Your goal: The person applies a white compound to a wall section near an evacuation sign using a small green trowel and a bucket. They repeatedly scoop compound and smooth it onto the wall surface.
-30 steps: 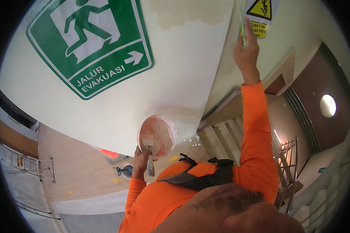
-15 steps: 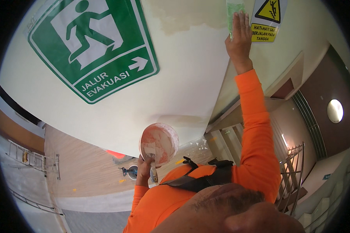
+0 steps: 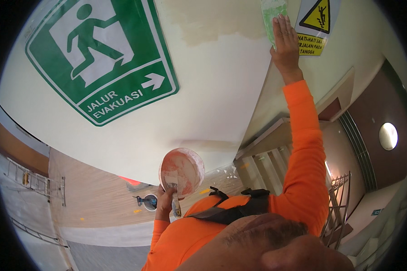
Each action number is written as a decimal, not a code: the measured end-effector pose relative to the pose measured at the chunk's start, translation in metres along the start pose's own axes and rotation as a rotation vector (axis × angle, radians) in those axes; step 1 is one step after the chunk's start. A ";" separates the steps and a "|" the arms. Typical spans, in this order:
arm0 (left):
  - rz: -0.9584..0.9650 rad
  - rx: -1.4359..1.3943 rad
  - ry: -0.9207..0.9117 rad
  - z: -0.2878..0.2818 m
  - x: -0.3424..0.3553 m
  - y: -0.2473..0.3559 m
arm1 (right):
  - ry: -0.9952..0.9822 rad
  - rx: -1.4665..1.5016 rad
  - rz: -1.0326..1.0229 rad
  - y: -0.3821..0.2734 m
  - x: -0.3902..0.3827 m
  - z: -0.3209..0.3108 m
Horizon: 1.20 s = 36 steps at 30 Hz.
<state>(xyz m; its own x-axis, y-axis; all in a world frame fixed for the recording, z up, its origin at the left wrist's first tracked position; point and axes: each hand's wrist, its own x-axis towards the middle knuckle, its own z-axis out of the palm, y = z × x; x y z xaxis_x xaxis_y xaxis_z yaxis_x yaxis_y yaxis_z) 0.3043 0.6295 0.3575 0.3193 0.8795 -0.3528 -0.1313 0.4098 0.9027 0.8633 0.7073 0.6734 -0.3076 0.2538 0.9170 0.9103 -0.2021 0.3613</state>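
Observation:
My right hand (image 3: 286, 47) is raised high, its fingers pressed over a green flat spreader (image 3: 271, 22) held at the wall corner. My fingers and wrist are close beside a yellow-and-white warning sign (image 3: 318, 20) and cover its lower left edge. Lower down, my left hand (image 3: 166, 199) grips a round tub (image 3: 197, 165) smeared with whitish-pink putty. The same hand also has a putty knife (image 3: 177, 208), its blade up against the tub and its handle pointing down. A beige damp-looking patch (image 3: 208, 34) marks the white wall (image 3: 203, 99) left of the spreader.
A large green evacuation sign (image 3: 104, 54) covers the wall at left. Below right, stairs (image 3: 269, 167) descend beside a metal railing (image 3: 341, 198). White scraps (image 3: 228, 172) and a dark-blue round container (image 3: 150, 202) are on the wooden floor (image 3: 95, 189). A ladder (image 3: 27, 178) stands far left.
My right hand and the spreader have shifted slightly right and down, now overlapping the warning sign's edge; more of the spreader shows. The view has shifted a little. My left hand keeps its hold.

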 end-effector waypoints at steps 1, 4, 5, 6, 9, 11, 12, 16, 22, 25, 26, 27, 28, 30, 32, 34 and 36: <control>0.024 0.010 -0.024 0.008 0.007 -0.004 | -0.011 0.002 -0.013 0.009 -0.002 0.000; 0.071 0.036 -0.044 0.037 0.023 -0.014 | 0.015 0.037 -0.020 0.028 0.000 -0.005; 0.081 0.043 -0.043 0.047 0.025 -0.016 | 0.011 0.023 -0.025 0.034 -0.004 -0.007; 0.062 0.023 -0.044 0.056 0.024 -0.018 | 0.007 0.010 -0.028 0.039 -0.007 -0.010; 0.020 -0.014 -0.041 0.074 0.010 -0.022 | -0.059 -0.029 -0.026 0.043 -0.021 -0.029; 0.010 -0.001 -0.024 0.065 0.004 -0.032 | -0.105 -0.040 -0.012 0.037 -0.032 -0.041; 0.008 0.003 -0.020 0.059 0.000 -0.035 | -0.120 -0.040 -0.002 0.031 -0.037 -0.046; 0.035 0.001 -0.011 0.022 -0.005 -0.054 | -0.202 -0.014 0.007 -0.005 -0.049 -0.074; -0.008 -0.037 -0.071 -0.013 -0.003 -0.053 | -0.209 0.135 -0.082 -0.040 -0.068 -0.117; -0.001 -0.010 -0.056 -0.022 0.016 -0.066 | 0.011 0.375 0.199 -0.039 -0.043 -0.125; -0.018 -0.031 -0.039 -0.012 0.013 -0.059 | -0.062 0.414 0.323 -0.038 -0.033 -0.132; -0.007 -0.022 -0.033 -0.011 0.020 -0.065 | -0.136 0.452 0.447 -0.038 -0.020 -0.142; 0.004 -0.010 -0.021 -0.015 0.027 -0.073 | -0.211 0.491 0.576 -0.036 -0.007 -0.147; -0.005 0.028 -0.025 -0.001 0.043 -0.068 | -0.318 0.433 0.566 -0.014 0.022 -0.160; 0.052 0.041 -0.049 0.010 0.058 -0.070 | -0.359 0.428 0.542 0.007 0.041 -0.152; 0.059 0.018 -0.069 0.019 0.070 -0.078 | -0.337 0.441 0.506 0.025 0.053 -0.138; 0.018 -0.040 -0.069 0.023 0.079 -0.091 | -0.427 0.380 0.489 0.043 0.058 -0.128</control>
<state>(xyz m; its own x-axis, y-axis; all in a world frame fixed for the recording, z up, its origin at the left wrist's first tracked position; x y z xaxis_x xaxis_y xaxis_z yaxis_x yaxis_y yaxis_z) 0.3637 0.6562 0.2529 0.3806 0.8685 -0.3177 -0.1745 0.4048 0.8976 0.8486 0.5920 0.7639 0.2205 0.5791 0.7849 0.9722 -0.0655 -0.2248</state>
